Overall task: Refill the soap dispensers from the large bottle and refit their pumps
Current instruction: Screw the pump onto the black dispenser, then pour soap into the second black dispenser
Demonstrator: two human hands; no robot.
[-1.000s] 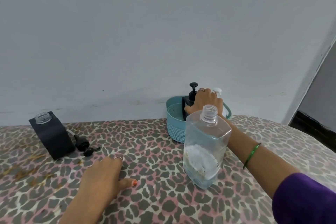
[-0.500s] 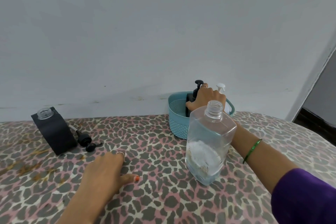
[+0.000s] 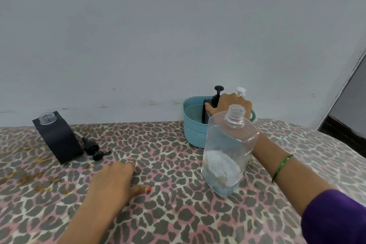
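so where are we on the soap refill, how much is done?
Done: the black dispenser at left stands open, its pump lying beside it on the cloth; its fill level can't be seen. The large bottle is uncapped. In hand: the right hand grips a black pump dispenser inside the teal basket; the left hand rests on the cloth. Left: refit the loose pump, then handle the basket dispensers, including the white-pump one.

Large clear bottle (image 3: 227, 152) uncapped, upright; black dispenser (image 3: 57, 138) open, pump (image 3: 93, 147) lying beside; second dispenser (image 3: 210, 109) in basket
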